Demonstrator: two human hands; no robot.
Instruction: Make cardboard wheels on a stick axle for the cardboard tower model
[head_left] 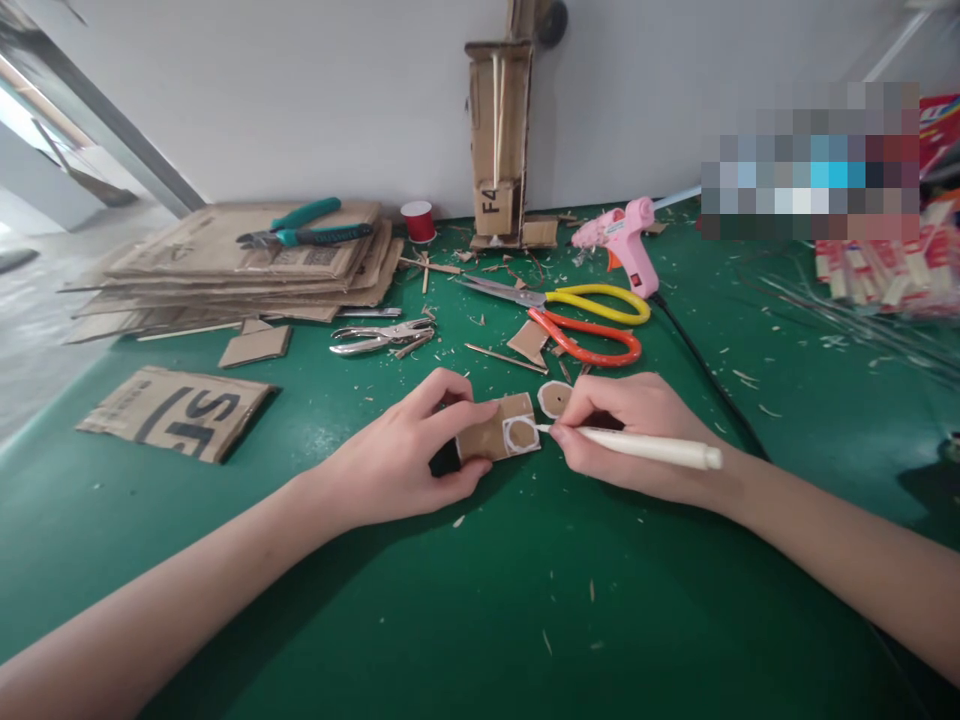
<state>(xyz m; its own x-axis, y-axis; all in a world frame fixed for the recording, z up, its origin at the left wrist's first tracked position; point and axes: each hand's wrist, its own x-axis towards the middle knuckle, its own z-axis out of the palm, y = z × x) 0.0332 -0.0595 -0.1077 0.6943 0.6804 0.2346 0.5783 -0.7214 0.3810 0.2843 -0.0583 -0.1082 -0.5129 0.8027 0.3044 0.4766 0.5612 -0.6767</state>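
Observation:
My left hand (409, 455) presses a small brown cardboard piece (491, 432) flat on the green table, fingers closed over its left edge. A white-outlined circle (519, 435) is drawn on that piece. My right hand (626, 425) is closed around a white marker pen (652, 447), whose tip touches the circle's right edge. A cut-out cardboard disc with a white rim (555, 397) lies just beyond, touching my right fingers.
Scissors with yellow and orange handles (585, 315), a pink glue gun (624, 243) with its black cord, a hole punch (382, 337), green-handled pliers (304, 232) on a stack of cardboard sheets (225, 270), a red cup (418, 220), an upright cardboard model (497, 140), scraps.

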